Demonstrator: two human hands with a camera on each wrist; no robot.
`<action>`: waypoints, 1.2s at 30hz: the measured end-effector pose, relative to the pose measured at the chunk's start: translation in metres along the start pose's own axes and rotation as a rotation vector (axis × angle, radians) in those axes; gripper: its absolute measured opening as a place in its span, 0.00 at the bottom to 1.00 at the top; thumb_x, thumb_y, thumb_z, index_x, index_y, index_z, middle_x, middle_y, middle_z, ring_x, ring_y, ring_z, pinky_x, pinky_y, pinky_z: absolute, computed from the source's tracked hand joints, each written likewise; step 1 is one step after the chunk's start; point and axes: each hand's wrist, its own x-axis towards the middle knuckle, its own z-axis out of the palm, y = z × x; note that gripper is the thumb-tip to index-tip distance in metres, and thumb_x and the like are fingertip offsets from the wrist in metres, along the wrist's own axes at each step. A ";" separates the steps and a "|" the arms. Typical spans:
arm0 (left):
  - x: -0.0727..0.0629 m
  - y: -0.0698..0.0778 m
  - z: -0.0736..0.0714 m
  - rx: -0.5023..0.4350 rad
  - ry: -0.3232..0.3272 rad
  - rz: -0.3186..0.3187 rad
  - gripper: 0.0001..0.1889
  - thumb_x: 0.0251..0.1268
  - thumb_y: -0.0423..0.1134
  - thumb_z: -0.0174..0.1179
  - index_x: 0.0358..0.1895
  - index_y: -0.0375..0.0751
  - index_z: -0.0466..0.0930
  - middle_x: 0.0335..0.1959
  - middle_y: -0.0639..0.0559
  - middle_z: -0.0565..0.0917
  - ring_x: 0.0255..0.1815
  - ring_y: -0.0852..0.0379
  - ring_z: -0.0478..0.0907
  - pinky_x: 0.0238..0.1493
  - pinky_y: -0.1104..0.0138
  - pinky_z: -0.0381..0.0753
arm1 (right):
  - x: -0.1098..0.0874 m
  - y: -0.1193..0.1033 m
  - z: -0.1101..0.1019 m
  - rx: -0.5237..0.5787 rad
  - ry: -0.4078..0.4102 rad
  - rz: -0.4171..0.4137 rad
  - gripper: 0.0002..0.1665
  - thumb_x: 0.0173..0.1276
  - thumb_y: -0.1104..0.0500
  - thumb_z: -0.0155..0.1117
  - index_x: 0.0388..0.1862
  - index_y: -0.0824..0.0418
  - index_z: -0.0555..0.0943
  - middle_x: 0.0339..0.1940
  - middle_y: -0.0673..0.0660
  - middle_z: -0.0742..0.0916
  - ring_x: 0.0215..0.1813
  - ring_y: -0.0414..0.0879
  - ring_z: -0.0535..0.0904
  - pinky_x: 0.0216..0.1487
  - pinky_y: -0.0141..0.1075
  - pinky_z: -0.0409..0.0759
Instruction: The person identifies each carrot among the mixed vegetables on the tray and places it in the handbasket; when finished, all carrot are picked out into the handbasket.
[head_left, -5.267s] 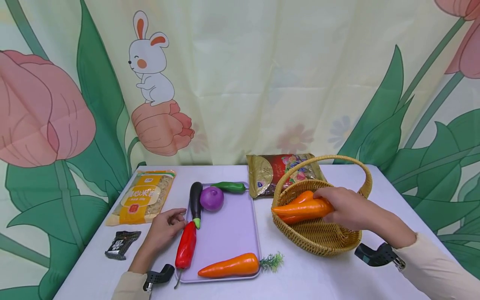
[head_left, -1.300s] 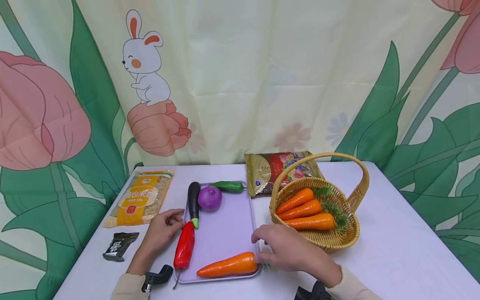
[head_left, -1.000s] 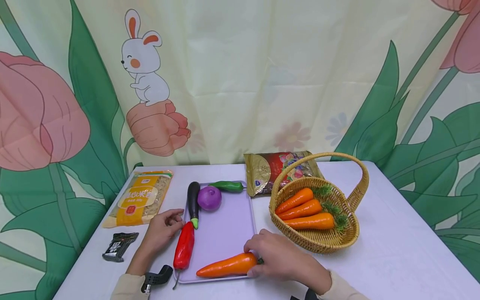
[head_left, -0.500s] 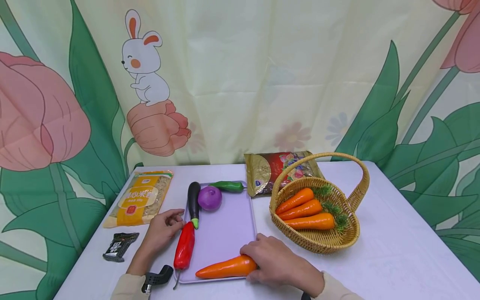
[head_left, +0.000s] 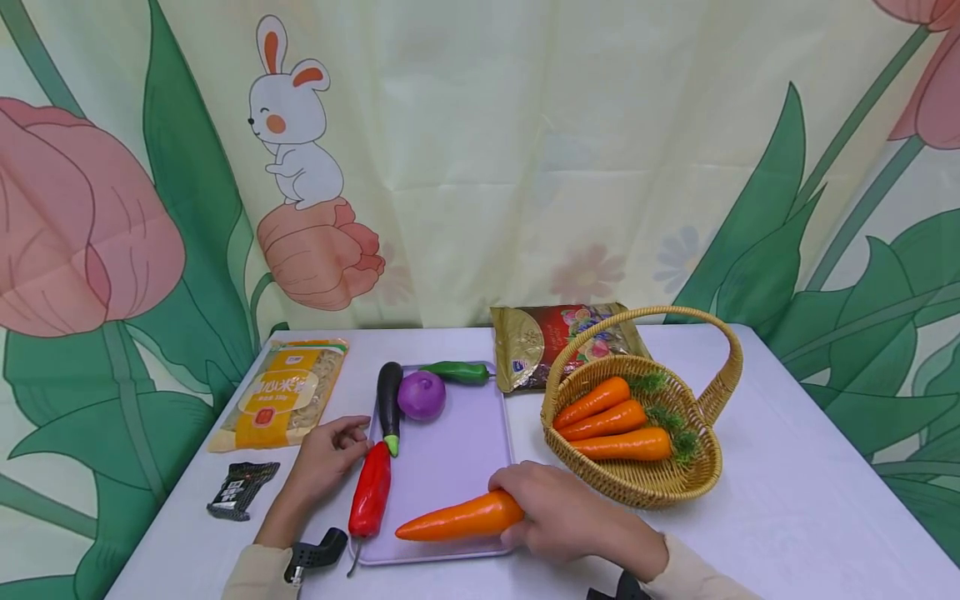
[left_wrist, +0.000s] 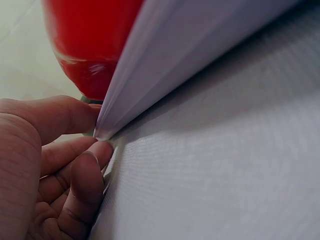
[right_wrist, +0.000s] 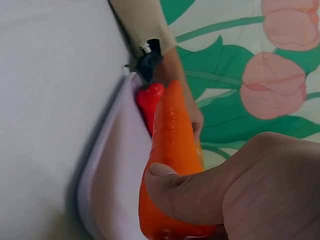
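My right hand (head_left: pixel 558 510) grips the thick end of an orange carrot (head_left: pixel 457 518), whose tip points left over the lilac tray (head_left: pixel 450 467). In the right wrist view the thumb lies along the carrot (right_wrist: pixel 172 145); its leafy top is hidden by the hand. My left hand (head_left: pixel 326 458) is at the tray's left edge, the rim (left_wrist: pixel 112 107) between thumb and fingertips in the left wrist view. Beside it a red chili pepper (head_left: pixel 370 492) lies on the tray's left rim. Further back on the tray are an eggplant (head_left: pixel 388 400), a purple onion (head_left: pixel 422 396) and a green pepper (head_left: pixel 459 372).
A wicker basket (head_left: pixel 637 492) with a tall handle stands right of the tray, holding three carrots (head_left: pixel 626 444). Behind it lies a gold and red packet (head_left: pixel 540 342). On the left are a yellow food bag (head_left: pixel 281 396) and a small black packet (head_left: pixel 242 490).
Three carrots now lie in the basket, where my right hand was earlier. That hand has come to the tray, taken hold of the last carrot and raised it slightly. My left hand stayed put.
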 end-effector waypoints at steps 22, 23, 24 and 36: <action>0.001 0.000 0.000 0.008 -0.005 -0.003 0.21 0.65 0.35 0.63 0.62 0.38 0.81 0.40 0.47 0.81 0.39 0.51 0.74 0.34 0.72 0.79 | -0.059 0.030 -0.092 0.014 0.124 0.090 0.27 0.62 0.56 0.76 0.59 0.51 0.78 0.45 0.43 0.82 0.45 0.43 0.75 0.48 0.45 0.77; 0.001 0.000 0.000 0.010 -0.004 -0.004 0.21 0.65 0.35 0.63 0.62 0.38 0.81 0.40 0.47 0.81 0.39 0.51 0.74 0.34 0.72 0.79 | -0.061 0.032 -0.095 0.009 0.137 0.092 0.27 0.62 0.56 0.76 0.59 0.51 0.78 0.46 0.44 0.83 0.46 0.43 0.75 0.48 0.45 0.77; 0.001 0.000 -0.001 0.010 -0.004 -0.006 0.21 0.65 0.35 0.63 0.62 0.38 0.81 0.40 0.47 0.81 0.39 0.51 0.74 0.34 0.72 0.79 | -0.063 0.034 -0.098 0.006 0.149 0.099 0.27 0.62 0.56 0.76 0.59 0.52 0.78 0.46 0.44 0.83 0.45 0.43 0.75 0.48 0.44 0.77; 0.001 0.000 -0.001 0.009 -0.008 -0.001 0.21 0.65 0.35 0.64 0.62 0.37 0.81 0.40 0.47 0.81 0.39 0.51 0.74 0.34 0.72 0.79 | -0.083 0.060 -0.115 0.036 0.173 0.176 0.28 0.61 0.58 0.77 0.59 0.55 0.78 0.49 0.48 0.84 0.47 0.45 0.76 0.46 0.41 0.80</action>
